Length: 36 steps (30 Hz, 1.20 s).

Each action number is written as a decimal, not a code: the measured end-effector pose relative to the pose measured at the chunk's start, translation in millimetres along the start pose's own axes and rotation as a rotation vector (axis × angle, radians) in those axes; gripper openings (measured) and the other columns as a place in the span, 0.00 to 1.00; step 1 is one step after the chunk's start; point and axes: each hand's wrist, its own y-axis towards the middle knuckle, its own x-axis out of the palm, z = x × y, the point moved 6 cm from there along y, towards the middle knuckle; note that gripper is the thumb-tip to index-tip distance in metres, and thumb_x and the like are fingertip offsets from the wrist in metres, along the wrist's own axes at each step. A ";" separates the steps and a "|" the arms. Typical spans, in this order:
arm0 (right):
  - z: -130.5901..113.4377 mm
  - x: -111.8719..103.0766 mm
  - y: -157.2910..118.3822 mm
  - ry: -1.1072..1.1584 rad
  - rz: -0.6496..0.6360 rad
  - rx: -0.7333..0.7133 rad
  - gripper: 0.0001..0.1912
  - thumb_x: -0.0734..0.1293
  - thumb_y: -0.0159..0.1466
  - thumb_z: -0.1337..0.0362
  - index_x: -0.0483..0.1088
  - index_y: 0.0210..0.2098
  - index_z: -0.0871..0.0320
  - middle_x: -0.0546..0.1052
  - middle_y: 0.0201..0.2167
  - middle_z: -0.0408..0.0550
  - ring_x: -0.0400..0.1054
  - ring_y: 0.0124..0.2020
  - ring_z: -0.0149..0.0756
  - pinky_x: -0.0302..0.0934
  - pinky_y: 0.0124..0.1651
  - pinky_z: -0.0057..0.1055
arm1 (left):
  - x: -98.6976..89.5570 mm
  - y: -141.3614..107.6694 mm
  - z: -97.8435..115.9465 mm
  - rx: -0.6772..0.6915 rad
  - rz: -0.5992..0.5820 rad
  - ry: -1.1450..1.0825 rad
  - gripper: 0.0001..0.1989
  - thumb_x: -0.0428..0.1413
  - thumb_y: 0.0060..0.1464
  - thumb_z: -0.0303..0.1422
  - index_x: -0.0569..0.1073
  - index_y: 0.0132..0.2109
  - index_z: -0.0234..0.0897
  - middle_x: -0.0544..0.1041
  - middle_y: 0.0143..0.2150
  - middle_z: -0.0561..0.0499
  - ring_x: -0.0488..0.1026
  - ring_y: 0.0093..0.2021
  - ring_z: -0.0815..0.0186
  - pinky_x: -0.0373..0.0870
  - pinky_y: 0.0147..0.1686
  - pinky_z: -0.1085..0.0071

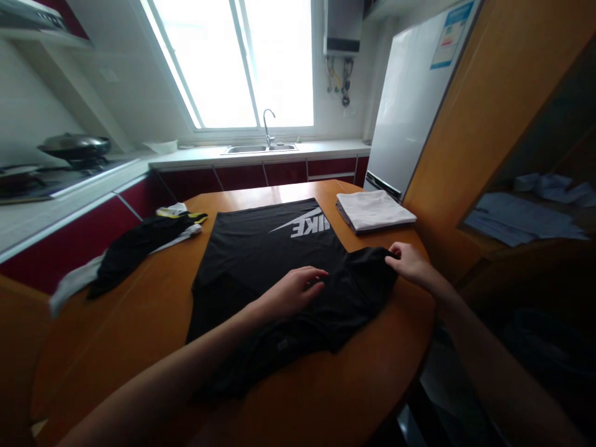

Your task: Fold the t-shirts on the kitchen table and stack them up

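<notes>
A black T-shirt (251,254) with a white logo and letters lies spread on the wooden table (125,329), its neck end towards me. Pinched in my right hand (410,264) is the end of the shirt's right-hand sleeve, near the table's right side. My left hand (295,288) hovers at or just over the middle of the shirt, fingers apart and slightly curled. Whether it touches the cloth I cannot tell. My left forearm covers part of the shirt's near left side.
A stack of folded clothes (375,211), white on top, sits at the table's far right. Crumpled black and white clothes (135,245) hang over its left edge. Beyond are a sink (261,149), a stove with a pan (74,149) and a fridge (414,93).
</notes>
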 end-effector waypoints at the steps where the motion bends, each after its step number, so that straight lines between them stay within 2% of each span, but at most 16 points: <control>1: -17.2 -2.9 -0.5 0.062 0.013 -0.043 0.02 0.68 0.55 0.66 0.71 0.28 0.58 0.77 0.27 0.48 0.70 0.28 0.35 0.60 0.30 0.28 | 3.7 9.2 -4.4 -0.081 0.006 -0.131 0.19 0.53 0.65 0.42 0.75 0.56 0.38 0.78 0.53 0.44 0.76 0.51 0.57 0.73 0.53 0.60; 3: -55.2 -0.3 -4.9 0.219 -0.038 -0.137 0.05 0.69 0.57 0.63 0.73 0.32 0.59 0.78 0.30 0.49 0.71 0.30 0.36 0.62 0.30 0.28 | 13.3 23.4 -14.6 -0.255 0.014 -0.413 0.23 0.50 0.66 0.45 0.70 0.61 0.37 0.78 0.53 0.42 0.78 0.47 0.58 0.76 0.47 0.60; 5: -91.3 16.9 -11.8 0.422 -0.278 -0.223 0.11 0.69 0.61 0.58 0.74 0.38 0.59 0.79 0.30 0.48 0.73 0.29 0.36 0.64 0.28 0.28 | 22.8 29.9 -23.5 -0.388 0.032 -0.644 0.28 0.47 0.68 0.49 0.61 0.68 0.40 0.76 0.55 0.40 0.79 0.44 0.60 0.76 0.43 0.61; 7: -111.8 32.4 -13.0 0.568 -0.458 -0.244 0.15 0.67 0.64 0.55 0.75 0.42 0.59 0.79 0.32 0.49 0.74 0.29 0.36 0.66 0.26 0.28 | 28.8 29.1 -32.0 -0.469 0.063 -0.726 0.32 0.47 0.67 0.51 0.53 0.72 0.45 0.75 0.55 0.41 0.79 0.42 0.61 0.76 0.41 0.63; 8: -113.8 36.7 -8.0 0.596 -0.469 -0.233 0.15 0.67 0.64 0.55 0.75 0.43 0.60 0.79 0.33 0.50 0.75 0.29 0.36 0.66 0.26 0.28 | 30.5 26.8 -36.5 -0.493 0.072 -0.708 0.35 0.48 0.66 0.52 0.50 0.73 0.47 0.76 0.54 0.42 0.78 0.42 0.61 0.76 0.40 0.63; 10: -103.8 38.3 12.5 0.558 -0.331 -0.195 0.12 0.67 0.64 0.59 0.75 0.42 0.61 0.80 0.35 0.52 0.75 0.30 0.36 0.67 0.29 0.29 | 31.3 22.0 -44.0 -0.487 0.088 -0.603 0.39 0.54 0.63 0.49 0.46 0.74 0.50 0.75 0.55 0.44 0.77 0.44 0.60 0.75 0.41 0.63; 11: -95.3 37.8 24.5 0.505 -0.236 -0.182 0.10 0.67 0.63 0.62 0.76 0.40 0.61 0.80 0.35 0.52 0.75 0.30 0.36 0.68 0.31 0.30 | 30.7 20.7 -46.1 -0.451 0.097 -0.537 0.40 0.57 0.61 0.45 0.48 0.74 0.50 0.75 0.57 0.44 0.76 0.47 0.58 0.75 0.44 0.62; 12: -87.1 38.6 35.8 0.446 -0.158 -0.182 0.09 0.67 0.63 0.65 0.77 0.39 0.62 0.81 0.34 0.53 0.74 0.31 0.36 0.68 0.34 0.31 | 30.1 20.3 -47.2 -0.400 0.103 -0.475 0.39 0.59 0.60 0.41 0.53 0.73 0.48 0.74 0.59 0.43 0.75 0.51 0.57 0.74 0.48 0.60; 14: -76.1 46.9 53.0 0.351 -0.091 -0.229 0.09 0.66 0.62 0.68 0.78 0.38 0.62 0.81 0.34 0.52 0.74 0.33 0.36 0.68 0.39 0.32 | 30.0 21.7 -47.5 -0.299 0.105 -0.374 0.32 0.60 0.57 0.34 0.64 0.68 0.42 0.72 0.62 0.43 0.72 0.58 0.55 0.69 0.57 0.57; 16: -72.3 63.3 61.5 0.289 -0.125 -0.318 0.09 0.66 0.62 0.69 0.79 0.38 0.61 0.81 0.35 0.51 0.73 0.34 0.36 0.67 0.42 0.32 | 31.3 24.9 -48.0 -0.242 0.090 -0.307 0.27 0.59 0.56 0.31 0.71 0.63 0.37 0.74 0.61 0.43 0.71 0.60 0.54 0.66 0.61 0.56; 20: -70.1 96.0 61.7 0.173 -0.221 -0.463 0.08 0.68 0.63 0.66 0.80 0.37 0.60 0.78 0.38 0.51 0.71 0.38 0.36 0.66 0.45 0.32 | 28.9 35.2 -48.1 -0.150 0.090 -0.173 0.28 0.59 0.55 0.30 0.71 0.63 0.35 0.75 0.60 0.42 0.72 0.59 0.53 0.66 0.62 0.55; 24: -58.2 106.5 64.1 0.048 -0.157 -0.452 0.06 0.71 0.62 0.62 0.79 0.33 0.57 0.74 0.38 0.50 0.68 0.45 0.40 0.62 0.52 0.35 | 20.2 47.2 -51.7 -0.067 0.105 0.010 0.28 0.58 0.54 0.29 0.72 0.63 0.35 0.76 0.56 0.42 0.74 0.56 0.54 0.68 0.60 0.57; 28: -49.2 108.4 67.1 0.036 -0.124 -0.404 0.08 0.71 0.62 0.59 0.77 0.31 0.57 0.72 0.35 0.48 0.66 0.42 0.40 0.62 0.49 0.34 | 17.6 48.6 -53.5 -0.049 0.047 0.252 0.28 0.60 0.54 0.30 0.72 0.63 0.36 0.71 0.61 0.40 0.71 0.59 0.50 0.66 0.62 0.55; 32: -48.1 105.9 69.7 0.109 -0.100 -0.395 0.12 0.65 0.66 0.60 0.76 0.29 0.58 0.75 0.34 0.49 0.68 0.40 0.37 0.61 0.48 0.31 | 20.1 32.3 -31.1 -0.043 0.097 0.529 0.23 0.57 0.60 0.33 0.71 0.62 0.39 0.59 0.70 0.39 0.63 0.65 0.44 0.63 0.62 0.47; 34: -45.9 102.8 71.9 0.178 -0.082 -0.364 0.14 0.61 0.67 0.62 0.77 0.30 0.59 0.77 0.33 0.49 0.70 0.38 0.37 0.62 0.46 0.30 | 31.2 21.1 -10.1 0.035 0.086 0.568 0.21 0.52 0.65 0.33 0.69 0.63 0.39 0.58 0.72 0.39 0.59 0.68 0.47 0.60 0.64 0.49; 36: -42.0 100.1 73.4 0.239 -0.063 -0.316 0.14 0.60 0.66 0.63 0.76 0.32 0.59 0.79 0.32 0.49 0.72 0.37 0.37 0.62 0.43 0.30 | 50.7 8.8 10.4 0.147 0.003 0.538 0.23 0.49 0.68 0.37 0.64 0.67 0.38 0.57 0.72 0.40 0.55 0.71 0.50 0.56 0.67 0.52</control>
